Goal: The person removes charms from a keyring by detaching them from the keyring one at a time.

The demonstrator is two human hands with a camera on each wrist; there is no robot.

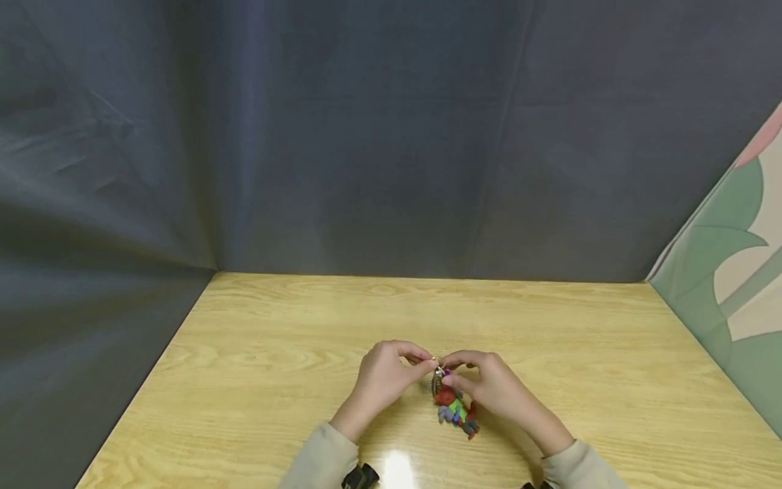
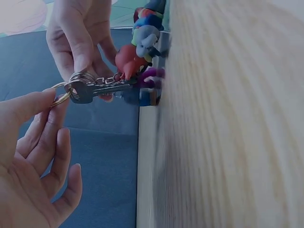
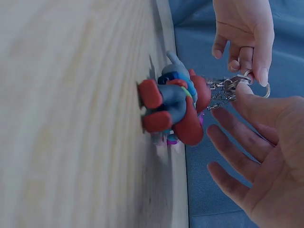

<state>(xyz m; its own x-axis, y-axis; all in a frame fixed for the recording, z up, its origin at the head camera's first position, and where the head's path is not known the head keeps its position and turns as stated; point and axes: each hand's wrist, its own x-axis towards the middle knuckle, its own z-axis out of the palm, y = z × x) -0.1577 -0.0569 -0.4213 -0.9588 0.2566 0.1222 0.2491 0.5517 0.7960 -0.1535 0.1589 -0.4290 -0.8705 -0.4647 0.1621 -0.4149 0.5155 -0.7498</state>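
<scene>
Over the table, my left hand (image 1: 387, 377) pinches a gold-coloured key ring (image 2: 61, 100) between thumb and index finger, its other fingers loosely bent. Facing it, my right hand (image 1: 491, 384) pinches the small silver rings of a keychain (image 2: 81, 76) where they meet the gold ring. A metal key (image 2: 82, 92) hangs there, pointing toward the table. Short chains run to a rubbery figurine charm (image 3: 203, 92) with a red head, green and blue clothing and grey legs. Its red feet (image 3: 156, 121) are right at the tabletop. Purple and blue charm parts (image 2: 151, 76) show partly behind it.
The light wood table (image 1: 275, 326) has a dark cloth (image 1: 366, 136) behind it and on its left. A patterned green and white panel (image 1: 733, 272) borders the right side. Dark wrist straps (image 1: 360, 477) sit at the sleeves.
</scene>
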